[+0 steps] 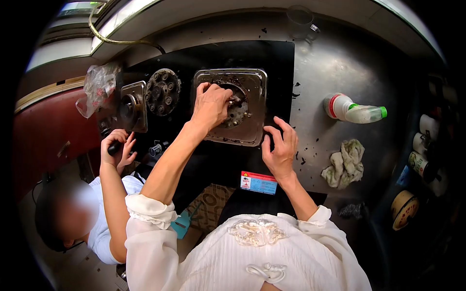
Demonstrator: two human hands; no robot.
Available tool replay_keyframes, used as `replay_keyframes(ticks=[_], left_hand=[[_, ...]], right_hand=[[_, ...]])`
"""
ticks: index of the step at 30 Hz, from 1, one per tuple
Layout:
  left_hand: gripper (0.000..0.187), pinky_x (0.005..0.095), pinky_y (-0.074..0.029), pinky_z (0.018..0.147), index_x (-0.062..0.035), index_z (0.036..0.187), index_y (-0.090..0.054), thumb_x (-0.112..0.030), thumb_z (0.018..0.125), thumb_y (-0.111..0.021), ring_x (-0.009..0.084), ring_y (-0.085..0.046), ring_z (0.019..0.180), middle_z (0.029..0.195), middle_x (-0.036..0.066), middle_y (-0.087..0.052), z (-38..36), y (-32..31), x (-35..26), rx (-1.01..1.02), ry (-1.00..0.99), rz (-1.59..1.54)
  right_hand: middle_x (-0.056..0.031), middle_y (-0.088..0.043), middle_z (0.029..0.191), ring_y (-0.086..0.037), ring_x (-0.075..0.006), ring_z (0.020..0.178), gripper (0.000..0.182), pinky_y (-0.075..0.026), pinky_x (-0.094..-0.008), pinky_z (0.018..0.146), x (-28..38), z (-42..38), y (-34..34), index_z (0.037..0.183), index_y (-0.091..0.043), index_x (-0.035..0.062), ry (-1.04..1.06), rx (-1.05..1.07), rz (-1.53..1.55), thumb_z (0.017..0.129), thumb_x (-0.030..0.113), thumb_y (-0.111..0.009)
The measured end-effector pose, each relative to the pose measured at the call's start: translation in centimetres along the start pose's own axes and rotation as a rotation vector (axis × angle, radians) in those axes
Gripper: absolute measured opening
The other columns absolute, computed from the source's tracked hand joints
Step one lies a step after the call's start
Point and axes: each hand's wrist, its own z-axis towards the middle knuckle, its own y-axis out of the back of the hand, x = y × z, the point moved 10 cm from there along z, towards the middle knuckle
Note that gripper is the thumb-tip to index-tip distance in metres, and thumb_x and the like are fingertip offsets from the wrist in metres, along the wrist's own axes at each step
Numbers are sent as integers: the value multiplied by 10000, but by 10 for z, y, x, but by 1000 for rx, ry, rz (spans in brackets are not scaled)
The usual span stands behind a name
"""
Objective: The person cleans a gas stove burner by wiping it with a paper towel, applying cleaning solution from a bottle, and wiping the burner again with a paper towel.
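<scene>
My left hand (211, 106) reaches over the burner opening of a square metal stove tray (264, 92) on the black cooktop. Its fingers are closed and bent down at the burner base (237, 119), on something I cannot make out. Small brass-coloured studs show on that base beside my fingertips. By the tray's lower right corner, my right hand (281, 148) hovers with its fingers apart and nothing in them. To the left of the tray lies a round, dirty burner plate (163, 92) with a ring of holes.
At the left, another person's hand (112, 145) holds a black-handled thing near a second burner tray (141, 109). A plastic bag (101, 87) lies behind it. On the steel counter are a spray bottle (357, 111), a crumpled cloth (343, 165) and a glass mug (301, 24).
</scene>
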Motion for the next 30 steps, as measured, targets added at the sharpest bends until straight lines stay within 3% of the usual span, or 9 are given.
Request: replay_keyframes(ticks=[6,10,11,14,20,23,24,28,30], left_hand=[[119,487,-365,1044,-81,979,-698,-126,897,-625,260,-628,1002,891,80,-695,10,12,5,182,-46,-39],[217,396,-484,807,-14,1022,-685,-205,928,-643,282,-630,822,833,130,-668,2,71,54,-139,436,-294],[245,349,-502,695,3,1040,-678,-219,942,-642,214,-627,718,784,122,-672,-3,78,61,-207,505,-420],[238,307,-501,713,-7,1037,-693,-225,950,-651,124,-600,722,785,74,-689,-23,72,66,-313,555,-592],[200,312,-507,714,-13,1029,-698,-177,914,-687,153,-626,726,809,81,-701,-56,44,57,-316,709,-468],[128,313,-519,715,2,1010,-665,-60,900,-682,177,-656,728,863,113,-687,-52,58,42,-483,547,-514],[167,260,-489,704,-2,1029,-644,-90,903,-709,85,-578,730,810,48,-667,-47,57,42,-507,512,-557],[190,470,-506,754,-18,998,-515,41,820,-541,411,-621,856,894,192,-630,-17,48,4,-241,185,-276],[205,492,-503,784,-24,1000,-494,57,814,-521,419,-613,927,894,187,-610,-16,22,7,-102,188,-217]], right_hand=[[-73,-594,1316,-570,-285,1194,269,-450,-403,954,-3,0,-1,1065,-689,99,-10,-4,-9,809,14,-696],[-74,-593,1317,-567,-286,1197,271,-446,-416,969,-4,-2,-1,1064,-688,98,-27,4,39,809,7,-692],[-75,-593,1317,-565,-286,1199,270,-444,-420,973,-4,-1,-1,1062,-687,98,-29,5,41,809,5,-690],[-74,-591,1321,-563,-286,1203,268,-442,-421,976,-4,-1,-3,1065,-686,99,-12,4,26,812,7,-687],[-72,-586,1333,-562,-288,1207,272,-443,-422,974,-4,-1,-3,1071,-686,101,-13,13,25,813,14,-689],[-72,-585,1335,-561,-292,1207,268,-444,-423,971,-4,-2,-4,1068,-687,100,-9,20,22,813,17,-690],[-72,-584,1336,-561,-293,1208,266,-445,-423,970,-4,-2,-4,1067,-688,99,-12,14,17,814,18,-689],[-73,-582,1337,-558,-296,1212,267,-444,-426,971,-4,-2,-6,1070,-688,97,-2,25,3,815,17,-687],[-76,-581,1334,-554,-297,1217,266,-441,-428,978,-4,-2,-5,1071,-687,94,2,20,2,816,16,-686]])
